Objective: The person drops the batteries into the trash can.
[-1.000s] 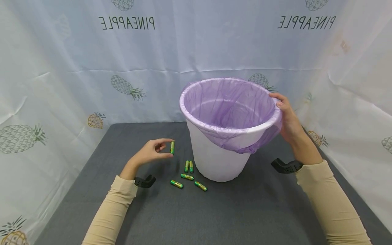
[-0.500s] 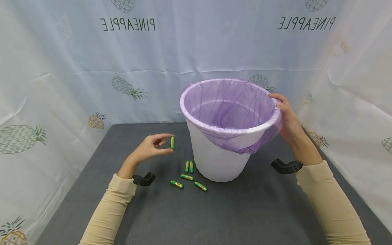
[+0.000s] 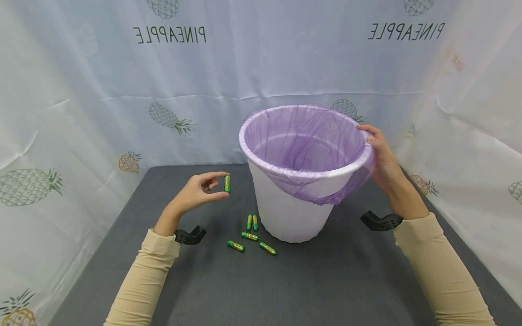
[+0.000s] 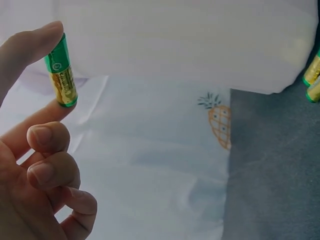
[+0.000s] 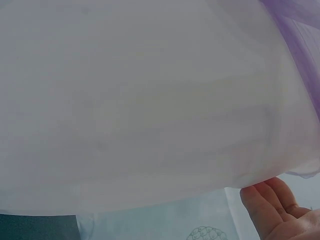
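Observation:
My left hand (image 3: 195, 192) pinches a green and gold battery (image 3: 227, 184) end to end between thumb and index finger, above the table and left of the bin. In the left wrist view the battery (image 4: 62, 72) is nearly upright and the other fingers curl without touching it. My right hand (image 3: 383, 156) grips the right rim of a white trash bin (image 3: 291, 210), its thumb over the edge. A purple bag (image 3: 307, 136) lines the bin and folds over its rim. In the right wrist view, fingertips (image 5: 260, 200) touch the bin's outer wall.
Several more batteries (image 3: 250, 236) lie on the dark grey table (image 3: 285, 290), just left and in front of the bin's base. A white curtain (image 3: 220, 122) printed with pineapples hangs behind the table and on both sides.
My left hand has risen slightly and drifted a little left, still pinching the battery. The right hand, the bin and the loose batteries stay in place.

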`<action>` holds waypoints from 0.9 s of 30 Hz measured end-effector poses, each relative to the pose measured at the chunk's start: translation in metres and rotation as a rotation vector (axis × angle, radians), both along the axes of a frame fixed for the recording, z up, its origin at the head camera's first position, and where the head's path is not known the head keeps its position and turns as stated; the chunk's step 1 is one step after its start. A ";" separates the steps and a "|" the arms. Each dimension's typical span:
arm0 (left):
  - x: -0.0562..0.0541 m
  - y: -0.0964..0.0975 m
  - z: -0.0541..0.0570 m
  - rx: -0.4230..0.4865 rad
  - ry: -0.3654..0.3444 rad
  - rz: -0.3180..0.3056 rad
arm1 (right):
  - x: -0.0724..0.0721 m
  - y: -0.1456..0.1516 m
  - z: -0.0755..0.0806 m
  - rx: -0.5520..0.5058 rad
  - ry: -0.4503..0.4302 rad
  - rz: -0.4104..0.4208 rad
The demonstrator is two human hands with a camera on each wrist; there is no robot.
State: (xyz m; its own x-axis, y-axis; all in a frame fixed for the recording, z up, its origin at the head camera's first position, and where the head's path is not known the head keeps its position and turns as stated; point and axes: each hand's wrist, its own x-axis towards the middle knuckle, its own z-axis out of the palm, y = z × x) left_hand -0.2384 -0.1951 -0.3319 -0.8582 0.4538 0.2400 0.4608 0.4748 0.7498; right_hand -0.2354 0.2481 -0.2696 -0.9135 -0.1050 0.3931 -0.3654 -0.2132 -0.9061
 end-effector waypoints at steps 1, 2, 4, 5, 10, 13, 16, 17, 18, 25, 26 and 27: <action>0.001 0.000 0.001 0.004 0.005 0.007 | 0.000 0.000 0.000 0.003 0.000 0.001; 0.001 0.000 0.002 0.005 0.012 0.012 | 0.000 0.000 0.000 0.003 0.000 0.002; 0.001 0.001 0.005 0.008 0.026 0.018 | -0.001 0.000 0.000 0.001 0.002 0.010; 0.001 0.001 0.006 0.006 0.035 0.021 | -0.001 0.000 0.000 0.002 0.005 0.012; 0.002 0.003 0.014 0.007 0.062 0.034 | -0.001 0.001 0.000 0.002 0.015 0.020; 0.003 0.004 0.019 0.016 0.059 0.044 | 0.000 0.001 0.000 0.001 0.017 0.021; 0.004 0.005 0.023 0.026 0.053 0.054 | -0.001 0.001 0.000 0.002 0.016 0.024; 0.004 0.005 0.025 0.029 0.052 0.056 | -0.001 0.001 0.000 0.005 0.018 0.026; 0.004 0.006 0.026 0.033 0.052 0.057 | -0.001 0.001 0.000 0.005 0.018 0.028; 0.004 0.007 0.035 0.048 0.084 0.064 | -0.001 0.001 0.000 -0.005 0.014 0.027; 0.004 0.007 0.036 0.053 0.090 0.064 | -0.001 0.001 0.000 -0.004 0.012 0.025; 0.005 0.008 0.037 0.057 0.096 0.063 | -0.001 0.002 0.000 -0.002 0.010 0.023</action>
State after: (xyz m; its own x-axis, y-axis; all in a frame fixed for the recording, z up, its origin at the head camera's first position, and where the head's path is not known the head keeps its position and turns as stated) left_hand -0.2338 -0.1873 -0.2947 -0.8566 0.3829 0.3459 0.5020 0.4633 0.7303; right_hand -0.2364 0.2497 -0.2698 -0.9067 -0.1255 0.4026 -0.3696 -0.2234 -0.9019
